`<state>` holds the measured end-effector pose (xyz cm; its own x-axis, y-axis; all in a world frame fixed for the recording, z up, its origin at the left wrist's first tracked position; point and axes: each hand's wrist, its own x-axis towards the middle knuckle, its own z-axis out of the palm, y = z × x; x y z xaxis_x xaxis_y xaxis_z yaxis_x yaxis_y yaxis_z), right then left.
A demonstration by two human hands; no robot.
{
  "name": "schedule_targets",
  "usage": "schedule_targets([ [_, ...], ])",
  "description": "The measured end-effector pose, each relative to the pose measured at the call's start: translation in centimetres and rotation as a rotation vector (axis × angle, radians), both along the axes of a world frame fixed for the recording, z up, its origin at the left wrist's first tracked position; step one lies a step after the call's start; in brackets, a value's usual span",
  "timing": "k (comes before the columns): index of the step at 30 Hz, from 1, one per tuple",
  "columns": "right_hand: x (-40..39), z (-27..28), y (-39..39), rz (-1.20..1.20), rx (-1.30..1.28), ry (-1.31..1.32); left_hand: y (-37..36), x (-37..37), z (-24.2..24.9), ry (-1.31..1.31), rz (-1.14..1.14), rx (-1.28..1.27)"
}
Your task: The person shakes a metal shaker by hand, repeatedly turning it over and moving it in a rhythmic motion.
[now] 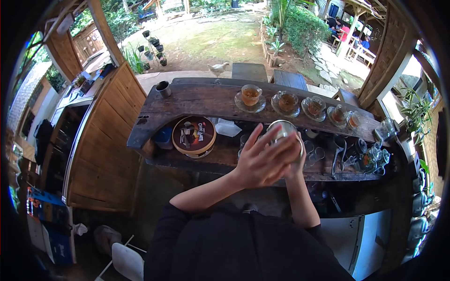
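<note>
Over the counter (pixel 201 97), right hand (pixel 296 167) is gripping a metal cup (pixel 281 125), left hand (pixel 259 158) is splaying fingers across it. Probably shaking; next move's needing firm hold.

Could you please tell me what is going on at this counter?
A person has both hands up at a metal container above the wooden counter. The right hand holds its far side, while the left hand is spread across the near side, too blurred to tell how firmly it grips. Glass cups of amber drink stand in a row along the upper ledge, and a round chocolate tin sits on the level below, toward the left.
</note>
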<state>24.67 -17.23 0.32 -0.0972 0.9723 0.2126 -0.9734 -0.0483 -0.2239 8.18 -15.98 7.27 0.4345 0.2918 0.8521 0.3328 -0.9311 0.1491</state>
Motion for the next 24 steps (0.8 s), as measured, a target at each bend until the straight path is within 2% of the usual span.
schedule_targets([
  [2,-0.6,3.7,-1.6,-0.058,-0.009,-0.382,-1.2,-0.8,-0.4,-0.263,-0.21,0.386],
  [3,-2.5,6.1,-2.7,-0.056,0.094,-0.198,-1.4,-0.8,-9.1,-0.262,-0.212,0.388],
  [4,-2.7,6.9,-3.1,0.034,0.292,-0.217,-2.7,7.2,-10.4,-0.747,-0.461,0.203],
  [5,-3.0,6.9,-3.0,-0.043,0.239,-0.239,-2.6,7.9,-13.3,-0.746,-0.46,0.202],
  [6,-3.2,6.9,-3.0,-0.119,0.182,-0.258,-1.5,4.2,-9.3,-0.551,-0.413,0.235],
  [7,-2.9,6.0,-2.5,-0.064,0.01,-0.261,-0.2,0.0,-5.1,-0.355,-0.365,0.265],
  [8,-2.0,4.0,-1.6,-0.011,-0.156,-0.264,-0.8,-0.4,-1.3,-0.161,-0.318,0.297],
  [9,0.6,-1.9,0.5,-0.094,-0.368,-0.251,0.9,-0.3,-0.6,-0.122,-0.271,0.217],
  [10,0.1,-0.3,-0.3,0.045,-0.147,-0.037,2.1,-0.2,-0.4,-0.084,-0.225,0.14],
  [11,0.0,0.8,-0.6,0.051,-0.128,-0.074,2.2,-0.3,-0.5,-0.161,-0.167,0.157],
  [12,0.0,1.8,-0.6,0.055,-0.104,-0.11,1.3,-0.9,-0.5,-0.133,-0.148,0.269],
  [13,-0.1,2.4,-0.8,-0.031,-0.172,-0.289,-0.3,-0.6,-0.4,-0.294,-0.19,0.377],
  [14,-0.4,3.9,-1.4,-0.016,0.042,-0.357,-1.9,-0.1,-0.7,-0.455,-0.232,0.477],
  [16,-1.8,6.0,-1.6,0.082,0.407,-0.313,-3.1,0.9,-1.2,-0.453,-0.389,0.738],
  [17,-2.3,5.9,-2.0,0.021,0.298,-0.253,-3.7,-0.5,-0.3,-0.306,-0.332,0.735],
  [18,-2.1,5.7,-1.8,0.025,0.107,-0.246,-2.7,-0.5,-0.5,-0.303,-0.333,0.732],
  [20,-0.3,1.4,0.3,0.122,-0.278,-0.174,0.1,0.0,-1.1,-0.095,-0.186,0.333],
  [21,0.1,0.5,0.6,0.172,-0.085,0.02,0.5,-0.3,-1.1,-0.095,-0.186,0.331],
  [23,0.1,2.1,0.3,0.099,-0.115,-0.184,1.5,-0.9,-0.7,-0.184,-0.172,0.332],
  [24,-0.1,3.1,-0.2,0.018,-0.131,-0.304,0.6,-1.3,-0.6,-0.236,-0.217,0.469],
])
